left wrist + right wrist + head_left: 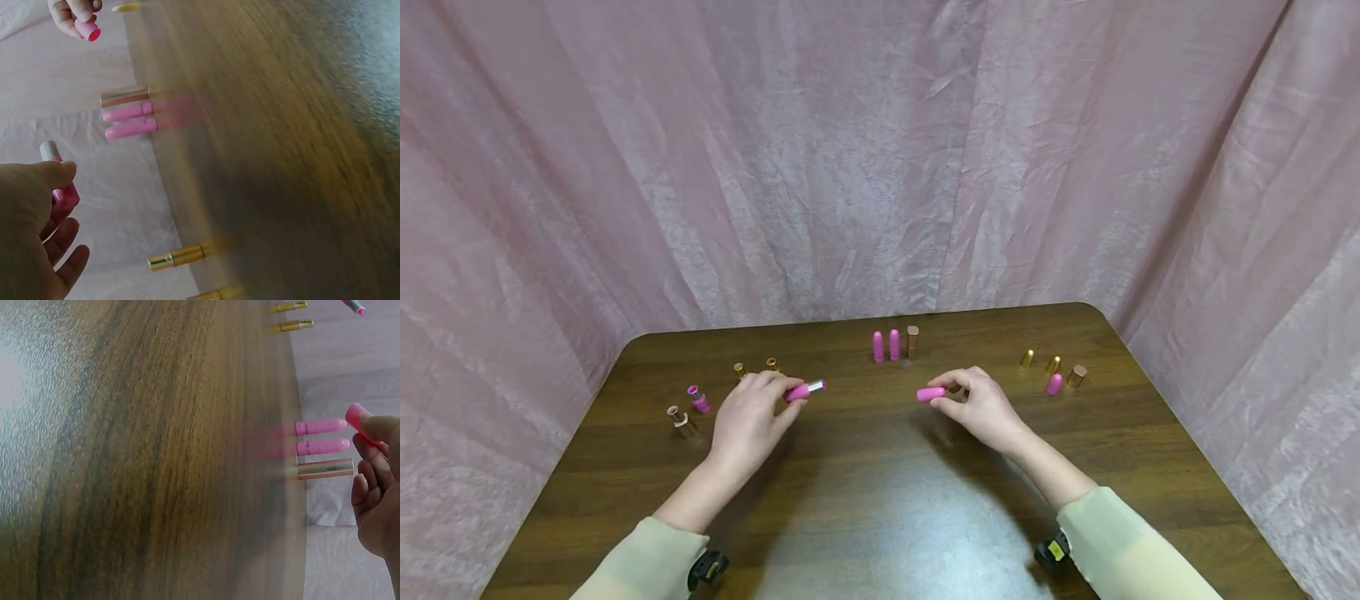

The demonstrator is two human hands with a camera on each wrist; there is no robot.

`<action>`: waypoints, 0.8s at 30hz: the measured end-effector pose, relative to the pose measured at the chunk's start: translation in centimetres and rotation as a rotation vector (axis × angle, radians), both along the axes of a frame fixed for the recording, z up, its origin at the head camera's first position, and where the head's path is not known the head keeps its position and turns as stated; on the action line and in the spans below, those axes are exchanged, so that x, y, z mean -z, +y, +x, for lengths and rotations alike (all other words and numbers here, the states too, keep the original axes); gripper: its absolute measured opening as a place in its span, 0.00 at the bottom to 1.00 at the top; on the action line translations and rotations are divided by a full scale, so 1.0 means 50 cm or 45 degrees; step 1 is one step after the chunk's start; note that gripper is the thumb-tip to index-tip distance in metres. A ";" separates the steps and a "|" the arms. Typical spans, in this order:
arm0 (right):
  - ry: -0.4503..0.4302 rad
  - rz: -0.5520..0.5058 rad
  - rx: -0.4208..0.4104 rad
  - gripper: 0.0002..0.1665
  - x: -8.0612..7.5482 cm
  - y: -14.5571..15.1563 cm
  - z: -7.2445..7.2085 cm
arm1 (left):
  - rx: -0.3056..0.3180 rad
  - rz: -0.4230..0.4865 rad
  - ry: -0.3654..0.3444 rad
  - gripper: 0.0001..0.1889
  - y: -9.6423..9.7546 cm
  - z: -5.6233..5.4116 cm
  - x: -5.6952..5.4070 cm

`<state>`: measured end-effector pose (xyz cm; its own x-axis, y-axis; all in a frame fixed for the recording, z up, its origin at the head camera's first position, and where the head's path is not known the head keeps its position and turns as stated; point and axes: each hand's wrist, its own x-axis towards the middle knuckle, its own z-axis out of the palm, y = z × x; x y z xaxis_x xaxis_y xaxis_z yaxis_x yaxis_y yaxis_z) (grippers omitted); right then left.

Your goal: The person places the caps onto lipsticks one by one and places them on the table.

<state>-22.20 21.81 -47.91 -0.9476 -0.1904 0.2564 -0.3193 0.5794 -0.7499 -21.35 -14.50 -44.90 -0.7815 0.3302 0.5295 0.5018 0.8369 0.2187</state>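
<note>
My left hand (747,421) pinches an uncapped lipstick (806,390) by its pink base, raised over the table. Its silver tube points right, with a bright pink tip at the end. In the left wrist view the thumb lies along the lipstick's pink base (66,195), and the other fingers are loosely bent. Across from it, my right hand (988,417) holds a pink lipstick cap (931,394) between thumb and fingers. The cap's open end (94,35) shows in the left wrist view. A wide gap separates cap and lipstick.
Two pink closed lipsticks (877,347) and a rose-gold one (912,342) stand at the back middle. On the left are uncapped pink (699,400), rose-gold (682,422) and gold lipsticks (772,364). Gold caps (1027,358), a pink cap (1054,384) and a rose-gold cap (1077,376) stand right.
</note>
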 end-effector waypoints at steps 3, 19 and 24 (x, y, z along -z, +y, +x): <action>-0.015 -0.027 0.010 0.12 0.001 0.002 0.000 | 0.048 -0.083 0.089 0.14 0.010 0.000 -0.004; -0.092 -0.258 0.029 0.15 -0.004 -0.020 -0.001 | 0.165 -0.188 0.204 0.08 0.073 -0.012 -0.011; -0.106 -0.323 0.009 0.16 -0.006 -0.031 -0.002 | 0.193 -0.198 0.216 0.08 0.092 -0.015 -0.014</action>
